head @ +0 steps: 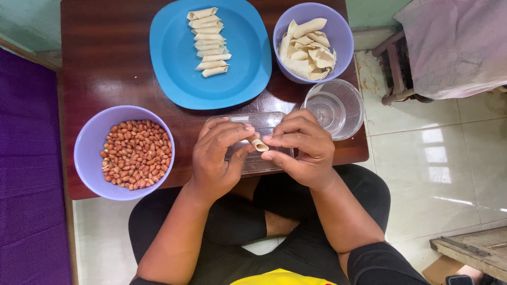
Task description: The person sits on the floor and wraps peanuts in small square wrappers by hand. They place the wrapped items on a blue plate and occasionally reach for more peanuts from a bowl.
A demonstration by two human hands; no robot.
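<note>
Both hands, left (219,158) and right (301,150), pinch one small pastry roll (259,144) between fingertips over a clear tray (264,122) at the worktop's (105,63) near edge, with peanut bowl (87,150) left and blue plate (248,58) of finished rolls far, within reach.

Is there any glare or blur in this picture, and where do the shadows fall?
Head view: sharp overall, no motion blur on the hands; window glare on the floor tiles and a soft sheen on the dark table; faint shadows fall under the blue plate and the peanut bowl.
</note>
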